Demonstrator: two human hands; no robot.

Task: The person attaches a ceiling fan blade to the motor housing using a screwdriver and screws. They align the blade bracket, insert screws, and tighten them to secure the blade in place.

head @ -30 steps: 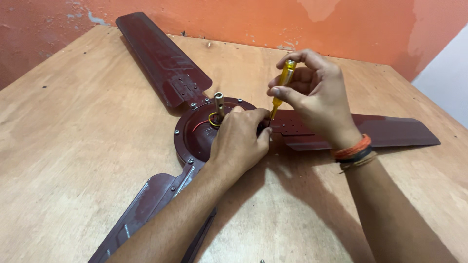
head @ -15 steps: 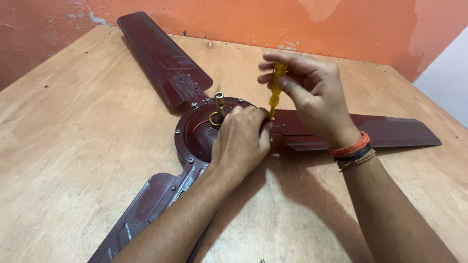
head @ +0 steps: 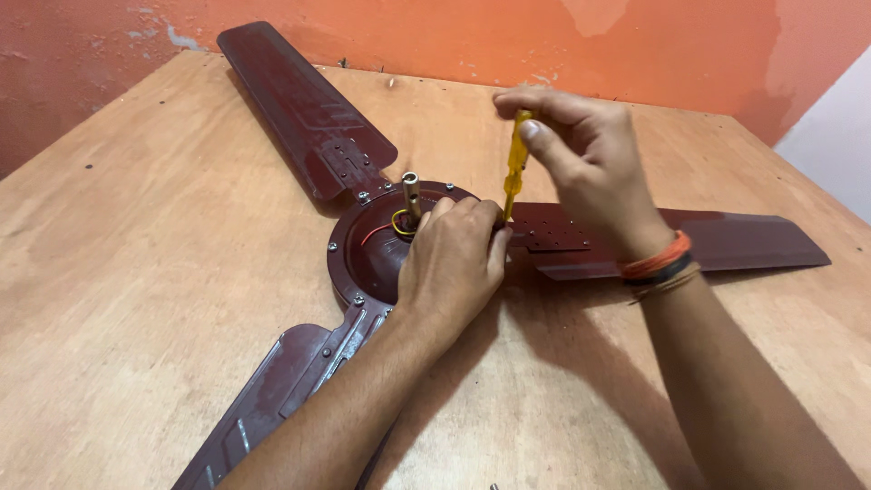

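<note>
Wooden table (head: pixel 136 272), seemingly bare; orange wall (head: pixel 435 36).

A bare plywood tabletop (head: pixel 136 272), pale brown with scattered dark specks, is pushed up against an orange wall (head: pixel 435 36) and carries a dark maroon ceiling fan (head: pixel 363 245) lying flat. From the fan's round motor housing (head: pixel 367 259), which sits near the middle of the board, three blades (head: pixel 299 109) spread over the wood: one toward the wall, one to the right, one toward the near edge. A small dark object (head: pixel 494 486), too small to identify, lies on the board at the near edge, well apart from the housing.
</note>
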